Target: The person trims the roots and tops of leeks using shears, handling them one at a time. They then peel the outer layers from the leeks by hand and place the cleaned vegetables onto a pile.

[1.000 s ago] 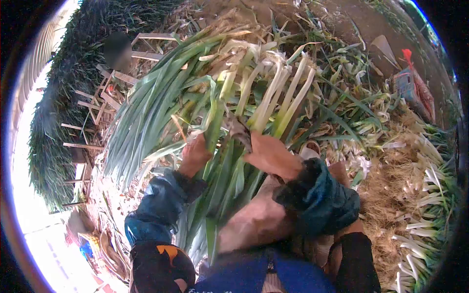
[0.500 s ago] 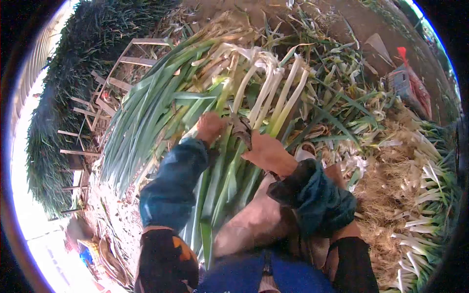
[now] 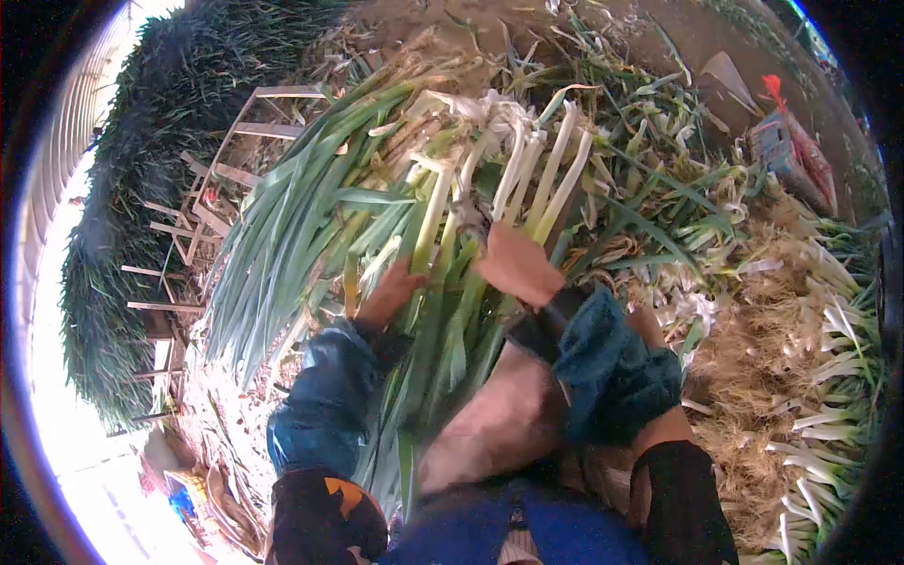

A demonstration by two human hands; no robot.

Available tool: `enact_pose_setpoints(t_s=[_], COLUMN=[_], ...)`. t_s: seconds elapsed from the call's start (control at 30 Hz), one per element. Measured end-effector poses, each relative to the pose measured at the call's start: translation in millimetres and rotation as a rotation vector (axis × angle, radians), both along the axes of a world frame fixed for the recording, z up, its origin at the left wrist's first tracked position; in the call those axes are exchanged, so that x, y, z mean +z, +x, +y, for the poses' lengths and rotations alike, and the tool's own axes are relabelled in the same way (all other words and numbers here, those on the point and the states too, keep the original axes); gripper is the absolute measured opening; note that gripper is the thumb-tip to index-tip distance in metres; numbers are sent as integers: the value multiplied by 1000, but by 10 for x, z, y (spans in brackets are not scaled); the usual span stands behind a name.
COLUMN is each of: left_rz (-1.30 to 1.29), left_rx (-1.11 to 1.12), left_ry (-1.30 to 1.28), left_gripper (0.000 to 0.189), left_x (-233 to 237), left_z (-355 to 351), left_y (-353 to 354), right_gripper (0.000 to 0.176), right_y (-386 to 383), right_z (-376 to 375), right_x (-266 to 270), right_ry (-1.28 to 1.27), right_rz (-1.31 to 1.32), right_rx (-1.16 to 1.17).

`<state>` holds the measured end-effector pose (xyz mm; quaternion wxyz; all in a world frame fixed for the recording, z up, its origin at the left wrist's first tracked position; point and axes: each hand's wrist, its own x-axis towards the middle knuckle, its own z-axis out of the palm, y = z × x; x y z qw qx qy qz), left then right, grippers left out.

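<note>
Leeks lie across my lap, their pale root ends pointing away from me. At one leek (image 3: 432,221), left of the middle, my left hand (image 3: 388,294) is closed low on the stalk, beside a yellowish leaf strip (image 3: 351,282). My right hand (image 3: 521,266) is wrapped round a dark grey tool (image 3: 478,221) whose exact kind I cannot make out. The tool's far end reaches over the leek stems. Several trimmed white leeks (image 3: 556,174) lie just beyond my right hand.
Long green leeks (image 3: 282,226) are heaped on the left, near a wooden frame (image 3: 193,212). Peeled leaves (image 3: 650,179) litter the ground ahead. Rows of leeks with bushy roots (image 3: 753,377) lie on the right, below a red-and-grey bag (image 3: 796,155).
My left hand has moved down and left along the leek, uncovering more of its pale stem. My right hand with the tool has risen slightly.
</note>
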<state>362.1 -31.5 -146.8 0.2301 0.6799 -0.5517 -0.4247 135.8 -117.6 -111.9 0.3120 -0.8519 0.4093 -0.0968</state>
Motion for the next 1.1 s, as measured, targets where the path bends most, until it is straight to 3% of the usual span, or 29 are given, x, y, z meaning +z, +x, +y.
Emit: enact_pose_setpoints(t_s=[0.03,0.07,0.17,0.2,0.3,0.4,0.6,0.73,0.8,1.03,1.1], left_rz=[44,147,152,283,206,394,532,539,560,542,468], left_rx=[6,-10,5,0,52,94,110,182,175,129,69], left_ry=[47,-30,6,4,88,125,204,266,247,212,261], left_gripper=[44,43,43,43,41,37,35,34,34,32,32], left_x=[184,40,138,-13,-12,-26,-32,21,56,-257,-9], left_z=[11,30,55,43,116,177,191,237,262,246,172], left_y=[-88,-22,-42,4,4,-70,-153,-218,-229,-109,-198], right_gripper=[36,40,39,39,37,36,25,25,26,28,28], right_y=[-29,-63,-162,-131,-55,32,-33,54,27,72,37], right_z=[121,229,375,334,80,-151,-256,-240,-153,-357,-390], right_x=[194,324,414,382,236,109,166,-215,28,-486,-299], right_ry=[78,160,175,206,114,115,-90,-54,26,-155,-147], right_rz=[27,57,39,60,-37,-87,39,49,17,131,145], right_rx=[-67,-135,-64,-125,-153,-161,-47,-92,-144,36,54])
